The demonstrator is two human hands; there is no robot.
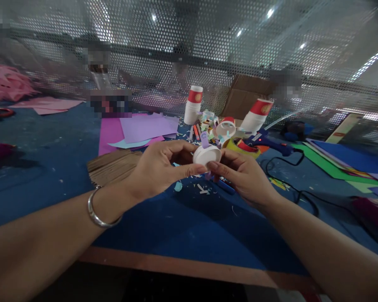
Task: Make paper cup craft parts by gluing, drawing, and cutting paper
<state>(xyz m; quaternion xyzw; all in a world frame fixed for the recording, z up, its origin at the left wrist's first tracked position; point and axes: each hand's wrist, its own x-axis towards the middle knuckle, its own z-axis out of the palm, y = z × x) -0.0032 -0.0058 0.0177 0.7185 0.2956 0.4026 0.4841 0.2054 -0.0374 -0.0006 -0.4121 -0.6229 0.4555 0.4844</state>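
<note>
Between my two hands is a white paper cup piece [207,155], its round end tilted up toward me. A small purple paper strip [204,139] with a curly mark sticks up from its far side, and a bit of purple shows below it. My left hand [159,167] grips the piece from the left, thumb along its lower rim. From the right, my right hand [245,174] pinches the same rim with thumb and fingers. Paper scraps [203,189] and a blue pen-like stick [226,187] lie beneath the hands on the blue table [176,226].
Stacked paper cups [192,107] and another cup stack [256,116] stand behind. A blue glue gun [271,142] with a black cord lies right, near yellow tape [239,147]. Purple sheets [148,128] and corrugated cardboard [113,167] lie left, coloured sheets [349,161] right. Perforated metal mesh [208,42] rises behind.
</note>
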